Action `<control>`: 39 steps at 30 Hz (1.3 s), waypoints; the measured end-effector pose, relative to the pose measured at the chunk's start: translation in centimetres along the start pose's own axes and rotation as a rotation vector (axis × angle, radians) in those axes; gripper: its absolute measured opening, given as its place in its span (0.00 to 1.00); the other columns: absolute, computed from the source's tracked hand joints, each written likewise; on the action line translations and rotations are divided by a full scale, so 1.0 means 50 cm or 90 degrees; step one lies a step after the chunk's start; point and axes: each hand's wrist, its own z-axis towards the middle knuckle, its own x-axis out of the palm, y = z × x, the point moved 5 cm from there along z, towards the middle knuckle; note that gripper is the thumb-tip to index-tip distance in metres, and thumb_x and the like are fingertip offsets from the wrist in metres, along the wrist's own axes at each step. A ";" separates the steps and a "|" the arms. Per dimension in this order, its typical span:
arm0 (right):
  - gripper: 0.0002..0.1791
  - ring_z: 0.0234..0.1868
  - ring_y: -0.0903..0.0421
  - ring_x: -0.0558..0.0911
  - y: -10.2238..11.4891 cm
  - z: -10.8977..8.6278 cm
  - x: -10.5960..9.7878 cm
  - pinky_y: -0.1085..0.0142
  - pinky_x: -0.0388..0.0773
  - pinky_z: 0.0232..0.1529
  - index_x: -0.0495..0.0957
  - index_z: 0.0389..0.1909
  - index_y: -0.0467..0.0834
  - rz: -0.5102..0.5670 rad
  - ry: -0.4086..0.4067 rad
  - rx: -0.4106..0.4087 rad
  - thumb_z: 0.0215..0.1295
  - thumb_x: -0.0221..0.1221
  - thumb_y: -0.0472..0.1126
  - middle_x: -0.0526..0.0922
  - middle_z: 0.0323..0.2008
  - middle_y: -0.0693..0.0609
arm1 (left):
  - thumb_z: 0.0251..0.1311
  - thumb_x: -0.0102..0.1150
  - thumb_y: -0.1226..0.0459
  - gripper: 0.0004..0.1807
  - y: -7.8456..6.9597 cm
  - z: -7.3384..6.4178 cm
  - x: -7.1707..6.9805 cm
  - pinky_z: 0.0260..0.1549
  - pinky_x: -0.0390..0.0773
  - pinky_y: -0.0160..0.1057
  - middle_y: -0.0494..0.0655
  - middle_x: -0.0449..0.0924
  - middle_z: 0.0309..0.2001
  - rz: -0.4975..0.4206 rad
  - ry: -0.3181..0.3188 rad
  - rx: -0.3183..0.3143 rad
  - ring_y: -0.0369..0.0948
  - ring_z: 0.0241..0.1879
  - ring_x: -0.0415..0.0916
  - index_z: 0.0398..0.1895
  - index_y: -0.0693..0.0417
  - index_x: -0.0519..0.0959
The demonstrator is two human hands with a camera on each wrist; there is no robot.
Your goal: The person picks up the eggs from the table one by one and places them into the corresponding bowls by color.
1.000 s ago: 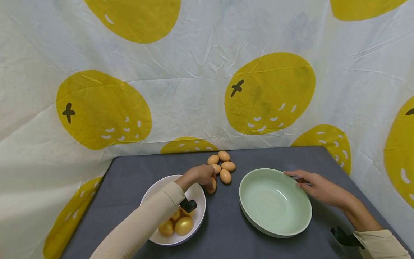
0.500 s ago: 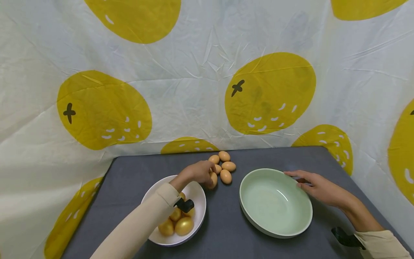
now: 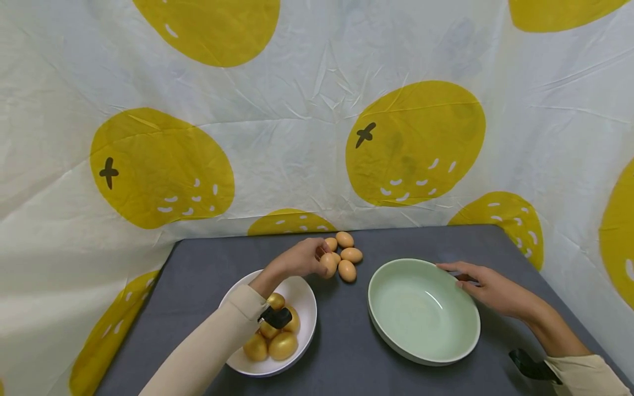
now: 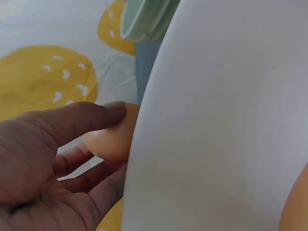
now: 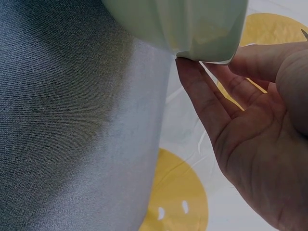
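My left hand [image 3: 304,258] pinches a brown egg [image 3: 328,265] between thumb and fingers, just beyond the far right rim of the white bowl [image 3: 306,330]. In the left wrist view, the thumb lies on the upper side of the egg [image 4: 113,137], with fingers below it. Several gold eggs [image 3: 283,346] lie in the white bowl, partly hidden by the sleeve. Fairly straight, the fingers of my right hand [image 3: 487,286] touch the right rim of the pale green bowl [image 3: 421,316]. The right wrist view has the fingertips against that bowl's outer side [image 5: 202,33].
Several brown eggs [image 3: 347,270] lie in a loose cluster on the dark grey tabletop [image 3: 342,341], right beside the held egg. A white cloth [image 3: 282,165] printed with yellow fruit hangs behind the table's far edge.
My left hand has moved a little away from me with the egg, closer to the cluster, and the egg shows more. The right hand keeps its place at the green bowl.
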 end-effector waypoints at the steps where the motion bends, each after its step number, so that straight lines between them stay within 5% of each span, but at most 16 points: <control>1: 0.26 0.57 0.68 0.79 -0.001 0.000 0.000 0.69 0.81 0.48 0.67 0.73 0.40 -0.002 -0.001 -0.001 0.76 0.53 0.33 0.71 0.68 0.34 | 0.53 0.73 0.64 0.16 -0.003 -0.003 -0.002 0.33 0.72 0.36 0.45 0.77 0.39 -0.005 -0.002 0.001 0.41 0.35 0.72 0.43 0.53 0.79; 7: 0.26 0.57 0.68 0.79 -0.002 0.000 -0.002 0.70 0.80 0.48 0.67 0.73 0.40 0.001 -0.001 -0.001 0.76 0.53 0.34 0.71 0.67 0.34 | 0.57 0.73 0.62 0.22 -0.007 -0.014 -0.008 0.44 0.80 0.40 0.45 0.81 0.50 -0.024 -0.031 -0.012 0.42 0.48 0.78 0.55 0.53 0.78; 15: 0.26 0.56 0.68 0.79 0.003 0.003 -0.002 0.70 0.80 0.48 0.67 0.73 0.39 0.010 0.003 -0.001 0.76 0.53 0.33 0.71 0.67 0.33 | 0.55 0.75 0.61 0.27 -0.014 -0.024 -0.002 0.48 0.78 0.41 0.44 0.80 0.53 -0.070 -0.072 -0.009 0.42 0.50 0.77 0.57 0.54 0.77; 23: 0.26 0.57 0.65 0.80 0.005 0.002 -0.004 0.69 0.81 0.47 0.66 0.74 0.40 0.039 0.015 0.020 0.77 0.52 0.34 0.69 0.69 0.32 | 0.54 0.76 0.60 0.21 -0.038 -0.030 0.006 0.45 0.77 0.39 0.43 0.79 0.47 -0.113 -0.062 0.041 0.50 0.49 0.77 0.49 0.50 0.78; 32: 0.26 0.57 0.64 0.81 0.010 0.001 -0.007 0.68 0.82 0.47 0.65 0.74 0.40 0.051 0.020 0.031 0.77 0.52 0.35 0.68 0.69 0.31 | 0.57 0.74 0.62 0.26 -0.062 -0.029 0.017 0.50 0.81 0.38 0.47 0.79 0.56 -0.130 -0.056 0.035 0.47 0.53 0.81 0.58 0.55 0.77; 39: 0.27 0.57 0.63 0.81 0.014 0.002 -0.009 0.68 0.81 0.47 0.65 0.74 0.41 0.044 0.021 0.036 0.77 0.52 0.35 0.68 0.70 0.33 | 0.54 0.75 0.66 0.26 -0.083 -0.018 0.032 0.50 0.81 0.36 0.49 0.79 0.55 -0.140 -0.058 0.059 0.43 0.49 0.81 0.56 0.56 0.77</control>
